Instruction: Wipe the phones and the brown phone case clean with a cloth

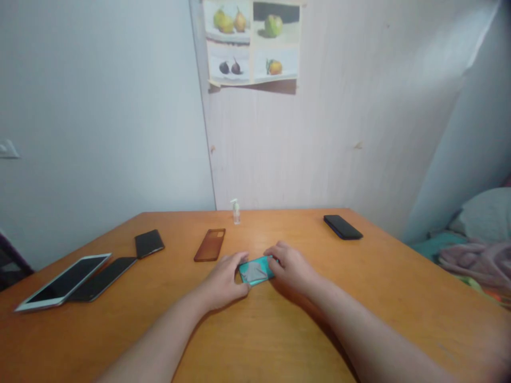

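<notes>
A flat, teal, phone-sized rectangle (256,270) lies low over the table in front of me, with a grey, crumpled-looking patch across its face. I cannot tell whether that patch is a cloth, a print or a reflection. My left hand (227,282) is closed on its left end, thumb at the near edge and fingers at the far edge. On the right end sits my right hand (293,267), its fingers curled around the corner and partly hiding it. Just beyond my left hand is an empty brown phone case (210,245) with a camera cutout.
To the left lie a white-framed tablet (67,283), a dark flat slab (104,279) touching it, and a small black flat thing (149,243). A clear pump bottle (236,211) stands near the back edge. A black wallet-like thing (342,227) is at the back right of the wooden table (255,340).
</notes>
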Demonstrator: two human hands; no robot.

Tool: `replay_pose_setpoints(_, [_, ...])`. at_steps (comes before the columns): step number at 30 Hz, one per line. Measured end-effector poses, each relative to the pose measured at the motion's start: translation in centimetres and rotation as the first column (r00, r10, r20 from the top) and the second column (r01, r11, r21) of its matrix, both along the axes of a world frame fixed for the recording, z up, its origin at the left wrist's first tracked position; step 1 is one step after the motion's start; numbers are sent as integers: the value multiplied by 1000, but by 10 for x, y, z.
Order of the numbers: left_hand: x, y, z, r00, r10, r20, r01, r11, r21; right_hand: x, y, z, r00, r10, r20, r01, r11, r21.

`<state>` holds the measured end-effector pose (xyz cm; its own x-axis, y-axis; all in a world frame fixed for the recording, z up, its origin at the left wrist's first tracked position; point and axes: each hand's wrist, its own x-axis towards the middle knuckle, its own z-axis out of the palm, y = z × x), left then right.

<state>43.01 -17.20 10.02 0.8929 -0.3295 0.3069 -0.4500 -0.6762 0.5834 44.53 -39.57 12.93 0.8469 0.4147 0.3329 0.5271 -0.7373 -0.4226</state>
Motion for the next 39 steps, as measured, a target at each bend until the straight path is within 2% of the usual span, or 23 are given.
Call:
replay_pose_setpoints(4, [0,1,0,999,-25,27,25,1000,-7,-19,23,-2,986,164,-19,-165,981,-106])
replay_pose_setpoints(6, [2,2,-2,999,-37,29,37,999,-2,-20,28,-4,985,168,-46,-174,972,-160])
replay_pose_setpoints(8, [3,3,-4,999,-31,15,30,999,15,-12,24,-6,994,82,-65,-93,980,-177])
replay_pose_setpoints(10, [5,3,-5,1000,-19,-4,19,999,28,2,11,-7,995,-67,-75,52,981,-187])
replay_pose_setpoints(13, [5,3,-3,999,-15,-33,15,1000,26,21,-14,-8,953,-291,-83,266,936,-231])
replay_pose_setpoints(16, [4,2,-1,999,-12,-45,13,1000,23,24,-25,-7,924,-377,-63,350,901,-256])
replay_pose_setpoints(18, [4,2,-1,999,-14,-39,15,1000,13,17,-21,-7,947,-316,-55,294,923,-249])
replay_pose_setpoints(21, [4,1,0,999,-26,-24,26,1000,-6,5,-9,-8,988,-116,-101,94,975,-200])
replay_pose_setpoints(23, [3,1,1,999,-25,-25,25,1000,4,4,-8,-10,987,-54,-150,29,986,-166])
replay_pose_setpoints(25, [3,0,2,999,-16,-28,17,999,28,10,-13,-10,977,-118,-175,89,982,-166])
replay_pose_setpoints(28, [3,0,2,1000,-9,-22,10,999,47,20,-26,-9,941,-300,-155,268,943,-199])
replay_pose_setpoints(30, [3,0,2,1000,-18,-15,19,999,48,18,-26,-7,935,-329,-134,298,932,-208])
replay_pose_setpoints(32, [4,1,1,1000,-26,-5,26,999,47,7,-17,-6,960,-256,-114,230,953,-198])
replay_pose_setpoints(36, [6,1,1,999,-45,22,44,998,49,-17,10,-4,995,11,-101,-25,990,-138])
replay_pose_setpoints(37, [5,1,1,998,-50,26,49,998,49,-19,12,-4,993,32,-110,-46,991,-129])
replay_pose_setpoints(39, [5,1,2,998,-58,24,57,997,50,-14,8,-4,991,-27,-133,10,992,-128])
